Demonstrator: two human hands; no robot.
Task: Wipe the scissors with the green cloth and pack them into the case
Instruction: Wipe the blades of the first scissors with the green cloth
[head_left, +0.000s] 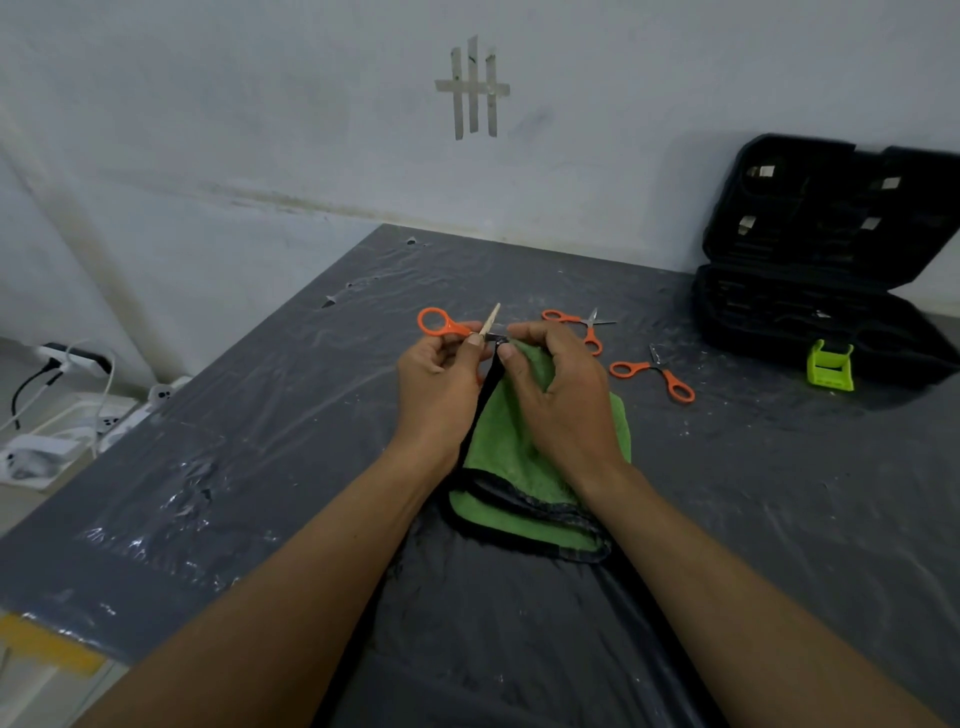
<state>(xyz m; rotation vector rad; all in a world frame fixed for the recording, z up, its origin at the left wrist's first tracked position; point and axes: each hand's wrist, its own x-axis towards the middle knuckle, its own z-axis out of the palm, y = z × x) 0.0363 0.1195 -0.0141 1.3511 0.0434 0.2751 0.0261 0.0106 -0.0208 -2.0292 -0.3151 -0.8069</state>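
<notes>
Far left of the frame, beyond the table edge: a power strip (72, 358) with cables, not involved.

Centre, left of middle: the left hand (441, 374) is curled round the held scissors (437, 322), with the thumb pressed near the pivot and one orange loop sticking out to the left. The grip appears meant to steady the tool with its blades spread. One blade points up and away, uncovered.

Centre, right of middle: the right hand (561, 384) pinches the green cloth (514, 467) at the pivot, thumb against fingers. The other blade is hidden there. The rest of the cloth trails onto the table (260, 415).

Right of centre: a second pair (584, 325) and a third pair (657, 374) lie near each other, apparently awaiting wiping.

Upper right: the case (753, 322) stands open with its lid propped against the wall and its lime latch (830, 366) facing forward, ready to receive them. No orange handles are visible in it, so packing is judged not yet begun.
</notes>
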